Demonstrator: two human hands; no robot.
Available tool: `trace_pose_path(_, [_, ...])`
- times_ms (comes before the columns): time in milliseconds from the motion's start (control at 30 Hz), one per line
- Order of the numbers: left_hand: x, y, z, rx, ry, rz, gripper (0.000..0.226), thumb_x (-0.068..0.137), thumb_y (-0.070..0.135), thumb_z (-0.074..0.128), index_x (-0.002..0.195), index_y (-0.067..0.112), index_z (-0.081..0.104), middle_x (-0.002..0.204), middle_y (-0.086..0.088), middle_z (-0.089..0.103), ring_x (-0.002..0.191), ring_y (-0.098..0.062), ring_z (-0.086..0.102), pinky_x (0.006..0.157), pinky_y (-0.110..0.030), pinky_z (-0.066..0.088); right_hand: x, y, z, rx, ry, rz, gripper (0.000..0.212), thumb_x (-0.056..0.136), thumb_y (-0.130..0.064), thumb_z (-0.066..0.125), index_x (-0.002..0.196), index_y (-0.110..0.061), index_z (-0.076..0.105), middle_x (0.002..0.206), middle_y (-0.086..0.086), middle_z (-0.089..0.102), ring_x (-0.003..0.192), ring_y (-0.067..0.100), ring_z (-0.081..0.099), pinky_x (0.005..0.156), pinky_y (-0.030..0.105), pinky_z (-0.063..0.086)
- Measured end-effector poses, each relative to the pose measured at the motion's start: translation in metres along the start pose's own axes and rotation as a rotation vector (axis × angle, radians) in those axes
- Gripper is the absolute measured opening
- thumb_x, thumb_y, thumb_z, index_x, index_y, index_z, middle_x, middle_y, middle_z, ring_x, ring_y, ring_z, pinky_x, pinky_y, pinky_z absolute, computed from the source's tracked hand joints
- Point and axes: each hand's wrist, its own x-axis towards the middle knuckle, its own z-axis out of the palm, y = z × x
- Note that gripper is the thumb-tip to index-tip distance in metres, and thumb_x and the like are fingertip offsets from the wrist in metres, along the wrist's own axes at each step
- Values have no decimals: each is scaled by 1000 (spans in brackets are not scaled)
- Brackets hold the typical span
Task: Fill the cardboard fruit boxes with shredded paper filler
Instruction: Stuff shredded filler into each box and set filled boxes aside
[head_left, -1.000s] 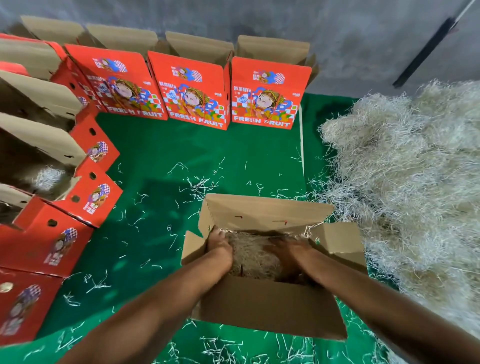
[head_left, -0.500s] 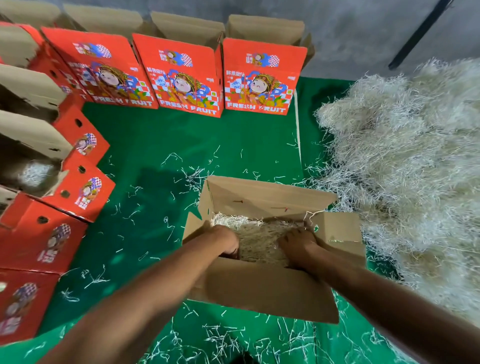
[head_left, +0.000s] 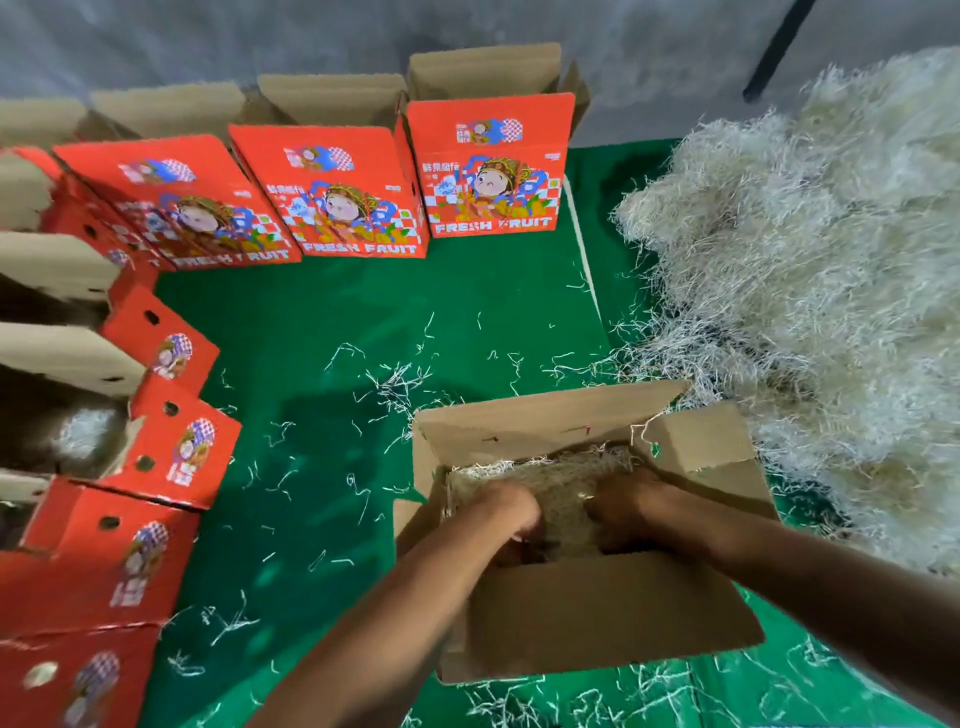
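An open cardboard fruit box stands on the green mat in front of me, flaps up, brown inside showing. Pale shredded paper filler lies inside it. My left hand and my right hand are both down in the box, fingers curled on the filler, pressing on it side by side. The fingertips are hidden in the filler. A large heap of loose shredded paper lies on the mat to the right of the box.
Three red "FRESH FRUIT" boxes stand open in a row against the grey back wall. More red boxes line the left side; one shows filler inside. Stray shreds lie scattered on the green mat. A dark pole leans at top right.
Both hands have shifted slightly within the box, kneading the filler and drawing closer together. The view has tilted, so the back row of boxes sits lower in frame.
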Motion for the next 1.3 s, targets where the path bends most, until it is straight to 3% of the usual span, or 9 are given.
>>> trace_pose_path(200, [-6, -10, 4, 61, 1, -11, 23, 95, 14, 55, 115, 5, 64, 119, -9, 63, 111, -23, 61, 95, -37, 47, 8, -2, 7, -124, 76, 105, 49, 93, -49, 51, 132, -22, 61, 140, 9, 54, 130, 28, 49, 110, 40, 34])
trace_pose_path(333, [-8, 12, 5, -103, 155, 227, 17, 95, -1, 47, 108, 3, 57, 82, -6, 54, 72, -19, 53, 65, -34, 48, 12, 2, -2, 146, 114, 84, 59, 92, -66, 42, 116, -19, 68, 118, 7, 68, 110, 26, 64, 75, 29, 42])
trace_pose_path(467, [-8, 26, 13, -277, 27, 226, 37, 104, 20, 40, 138, 5, 47, 129, -17, 56, 115, -28, 56, 93, -36, 44, 12, -5, -6, 237, 76, 44, 39, 98, -47, 47, 113, -20, 70, 116, 6, 70, 107, 26, 65, 85, 35, 50])
trace_pose_path(567, [-6, 24, 15, -276, 103, 252, 40, 101, 23, 47, 139, 10, 48, 138, -14, 53, 125, -31, 51, 108, -40, 39, 21, -3, -19, 373, 69, 53, 31, 100, -26, 51, 124, -11, 64, 128, 12, 64, 117, 28, 60, 99, 34, 46])
trace_pose_path(733, [-7, 14, 12, -85, 159, 143, 27, 94, 5, 55, 121, 3, 60, 126, -17, 61, 115, -32, 60, 97, -40, 48, 15, -6, -2, 324, 28, -19, 34, 100, -23, 53, 131, -11, 60, 134, 11, 59, 120, 28, 57, 97, 31, 45])
trace_pose_path(867, [-22, -4, 7, 273, 165, 36, 21, 93, 2, 52, 110, 2, 62, 123, -13, 64, 99, -25, 64, 85, -39, 53, 9, 2, 15, 220, -54, 53, 44, 100, -20, 51, 141, -6, 48, 148, 14, 46, 132, 31, 49, 108, 44, 42])
trace_pose_path(1000, [-28, -19, 12, 446, 179, -71, 31, 98, 9, 44, 124, 11, 62, 133, -8, 60, 118, -31, 57, 93, -53, 47, 5, 4, 5, 97, -135, 105, 44, 99, -24, 51, 142, -15, 51, 150, 7, 46, 133, 30, 49, 107, 47, 44])
trace_pose_path(1167, [-28, -8, 5, 342, 423, 63, 23, 88, 12, 60, 110, 14, 67, 128, -10, 60, 119, -31, 54, 105, -51, 41, -4, 6, -2, 314, 322, 124, 27, 91, -12, 64, 117, -15, 64, 117, 8, 66, 98, 22, 64, 91, 41, 55])
trace_pose_path(1300, [-28, -6, 6, 255, 322, -85, 38, 95, 12, 52, 132, 10, 56, 139, -12, 56, 126, -31, 52, 106, -45, 38, 1, 1, 0, 52, 107, 301, 71, 89, -19, 65, 152, -15, 32, 151, 15, 36, 137, 34, 40, 110, 45, 38])
